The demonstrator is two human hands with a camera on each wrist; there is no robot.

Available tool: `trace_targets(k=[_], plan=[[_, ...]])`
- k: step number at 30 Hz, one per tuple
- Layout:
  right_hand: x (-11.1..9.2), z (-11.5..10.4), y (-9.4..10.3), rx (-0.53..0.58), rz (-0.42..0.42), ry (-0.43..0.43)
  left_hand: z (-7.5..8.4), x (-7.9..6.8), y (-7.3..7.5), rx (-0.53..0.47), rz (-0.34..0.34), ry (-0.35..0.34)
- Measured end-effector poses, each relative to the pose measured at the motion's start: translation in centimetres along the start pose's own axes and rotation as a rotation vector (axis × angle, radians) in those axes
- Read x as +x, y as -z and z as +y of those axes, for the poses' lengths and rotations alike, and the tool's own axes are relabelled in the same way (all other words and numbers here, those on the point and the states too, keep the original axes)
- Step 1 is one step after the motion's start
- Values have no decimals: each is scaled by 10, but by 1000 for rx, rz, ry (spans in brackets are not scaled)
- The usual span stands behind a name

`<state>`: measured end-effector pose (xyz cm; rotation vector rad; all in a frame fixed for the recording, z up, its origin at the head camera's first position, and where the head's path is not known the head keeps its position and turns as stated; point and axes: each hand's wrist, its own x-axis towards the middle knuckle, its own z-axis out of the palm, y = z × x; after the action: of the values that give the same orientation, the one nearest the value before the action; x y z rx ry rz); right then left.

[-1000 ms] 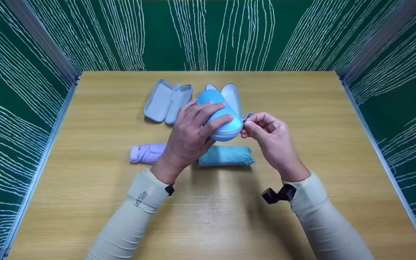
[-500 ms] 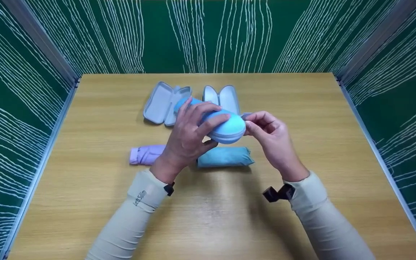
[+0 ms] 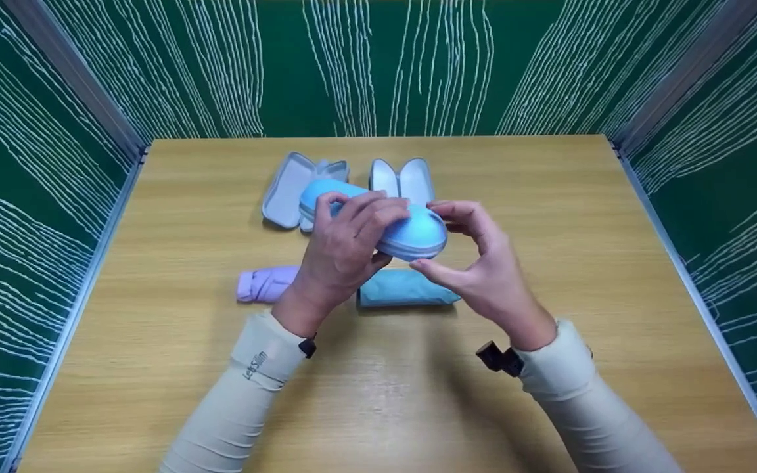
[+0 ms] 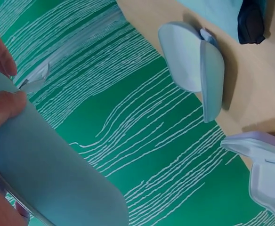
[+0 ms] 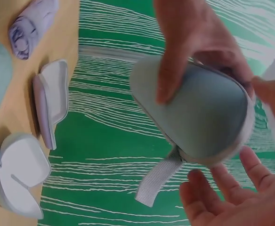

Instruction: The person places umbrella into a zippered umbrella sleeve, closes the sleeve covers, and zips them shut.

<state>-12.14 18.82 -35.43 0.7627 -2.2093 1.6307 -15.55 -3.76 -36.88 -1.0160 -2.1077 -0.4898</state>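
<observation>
A long light-blue glasses case [image 3: 418, 230] is held up over the table, its lid closed along the seam. My left hand [image 3: 345, 243] grips it from above, fingers across the lid and thumb underneath. A grey strap [image 5: 158, 181] hangs from the case's end in the right wrist view. My right hand [image 3: 490, 263] is spread around that same end, thumb below and index finger above, fingertips right at the rim. In the left wrist view the case [image 4: 57, 160] hides much of the left hand.
Two glasses cases lie opened flat behind the hands, one at left [image 3: 283, 197] and one at right [image 3: 416, 184]. Nearer stand out a purple folded umbrella [image 3: 263, 284] and a teal one [image 3: 408, 289] on the wooden table [image 3: 589, 210]. Green walls surround it.
The blue case has swung so its far end points left. My right hand has let go of the strap and spread around the case's near end; my left hand keeps its grip.
</observation>
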Motion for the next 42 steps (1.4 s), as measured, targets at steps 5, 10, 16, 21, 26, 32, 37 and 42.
trace_targets(k=[5, 10, 16, 21, 26, 32, 37, 42], plan=[[0, 1, -1, -46, 20, 69, -1, 0, 0, 28, -8, -20], [-1, 5, 3, 44, 45, 64, -13, -6, 0, 66, -33, -6], [-2, 13, 14, 74, 30, 9, -28, -12, 5, 123, -29, 41], [8, 10, 17, -142, -127, 0, -26, -12, 7, 196, -50, 4], [17, 3, 8, -381, -257, 9, -19, -12, 5, 228, -64, -15], [14, 9, 1, -529, -233, 101, -18, -9, 0, 227, -100, 20], [10, 34, 11, -643, -161, 152, -26, -5, 4, 182, -138, 99], [8, 77, 44, -733, -65, 35, -35, -7, 11, 164, -256, 250]])
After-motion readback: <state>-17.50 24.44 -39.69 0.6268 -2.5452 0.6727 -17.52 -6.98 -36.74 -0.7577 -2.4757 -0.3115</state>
